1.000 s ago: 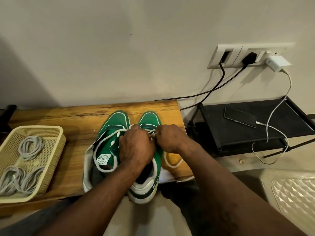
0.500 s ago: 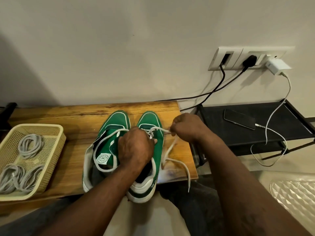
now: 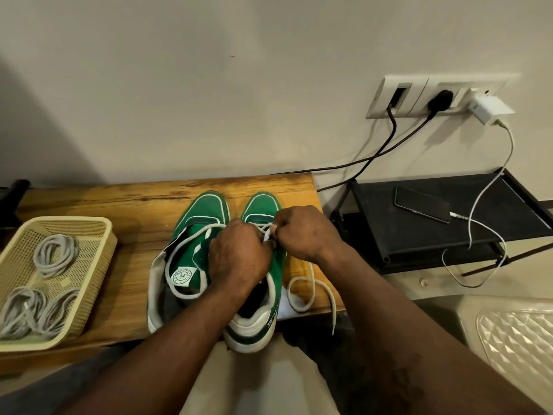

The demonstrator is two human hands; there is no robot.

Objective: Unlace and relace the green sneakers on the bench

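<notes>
Sneakers: green pair (image 3: 263, 211) on wooden bench (image 3: 134, 205), toes to wall.
Right hand (image 3: 302, 232): pinched shut on white lace (image 3: 311, 292) over right shoe's eyelets.
Left hand (image 3: 236, 259): curled over that shoe's tongue; grip hidden.
Slack: loops right of shoe, tip off bench edge.
Advice: steady shoe, draw lace straight, mind snags.
</notes>
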